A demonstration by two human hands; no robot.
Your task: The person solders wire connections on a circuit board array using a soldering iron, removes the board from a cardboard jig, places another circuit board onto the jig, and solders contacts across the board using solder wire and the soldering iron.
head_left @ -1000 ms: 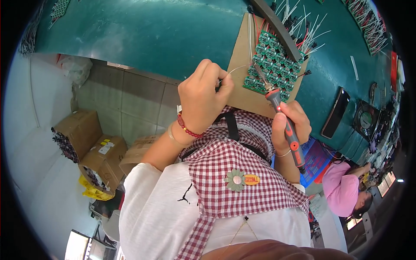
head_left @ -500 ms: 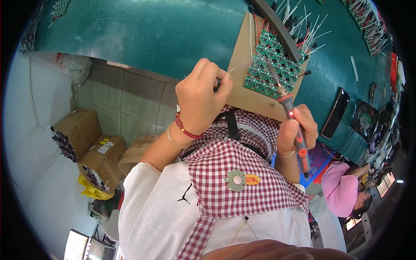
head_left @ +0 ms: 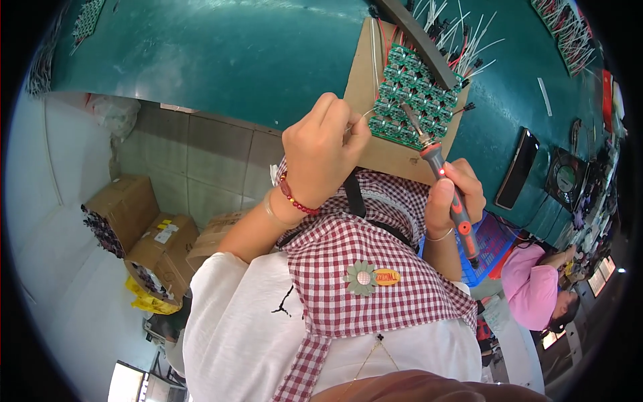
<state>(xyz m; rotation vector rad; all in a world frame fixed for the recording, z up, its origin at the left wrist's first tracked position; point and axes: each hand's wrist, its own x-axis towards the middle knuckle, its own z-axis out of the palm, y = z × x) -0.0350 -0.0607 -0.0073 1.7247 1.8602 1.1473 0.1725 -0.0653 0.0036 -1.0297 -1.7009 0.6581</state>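
Note:
My left hand (head_left: pixel 323 153) pinches a thin solder wire (head_left: pixel 365 115) whose end reaches the near left edge of a panel of small green circuit boards (head_left: pixel 412 94). My right hand (head_left: pixel 454 194) grips a soldering iron (head_left: pixel 442 175) with a grey and red handle, its tip resting on the green panel. The panel lies on a piece of brown cardboard (head_left: pixel 365 74) on the green table (head_left: pixel 221 53). A red bead bracelet circles my left wrist.
White and red wires (head_left: pixel 462 40) lie behind the panel. A dark flat device (head_left: pixel 518 169) and a small fan (head_left: pixel 566 179) sit to the right. Cardboard boxes (head_left: pixel 140 231) stand on the floor at the left. A person in pink (head_left: pixel 539 288) sits at the lower right.
My right hand and the soldering iron dipped to the right and came back, with the tip on the panel again. My left hand stayed at the panel's near edge with the wire.

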